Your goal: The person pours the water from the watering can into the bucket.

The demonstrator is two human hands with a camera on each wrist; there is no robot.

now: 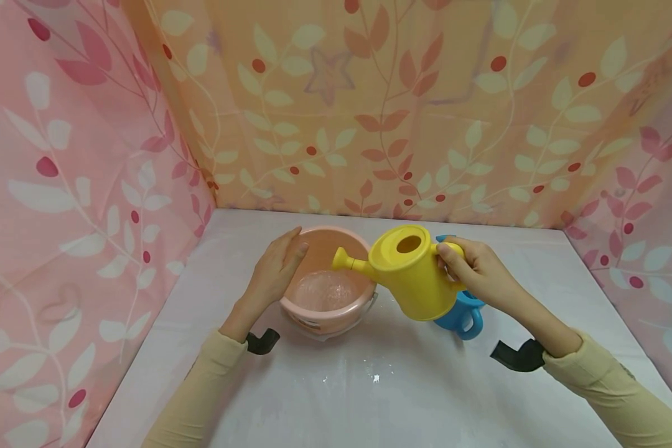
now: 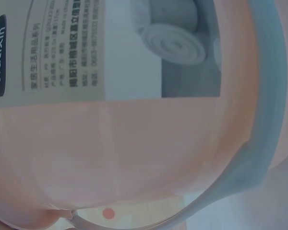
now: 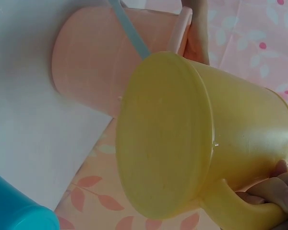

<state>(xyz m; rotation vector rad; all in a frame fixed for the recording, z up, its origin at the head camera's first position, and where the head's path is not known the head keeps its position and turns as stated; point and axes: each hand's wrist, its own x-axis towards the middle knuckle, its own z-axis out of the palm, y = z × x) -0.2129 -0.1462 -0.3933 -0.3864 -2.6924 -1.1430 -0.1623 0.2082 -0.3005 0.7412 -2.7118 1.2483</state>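
Note:
My right hand (image 1: 478, 267) grips the handle of a yellow watering can (image 1: 420, 280), its fingers wrapped round it in the right wrist view. The can is tilted to the left, and its spout reaches over the mouth of a pink bucket (image 1: 322, 320). Clear water (image 1: 319, 291) with a rippled surface lies in the bucket. My left hand (image 1: 274, 267) rests against the bucket's left rim with its fingers fairly straight. Behind the can and partly hidden by it stands a blue cup or can with a handle (image 1: 470, 325). The left wrist view shows the bucket's label (image 2: 62, 52).
Drops of water (image 1: 376, 378) are spilt on the white tabletop (image 1: 336, 407) in front of the bucket. A grey-blue bail handle (image 2: 271, 96) hangs at the bucket's side. Floral cloth (image 1: 369, 112) stands round the back and both sides of the table.

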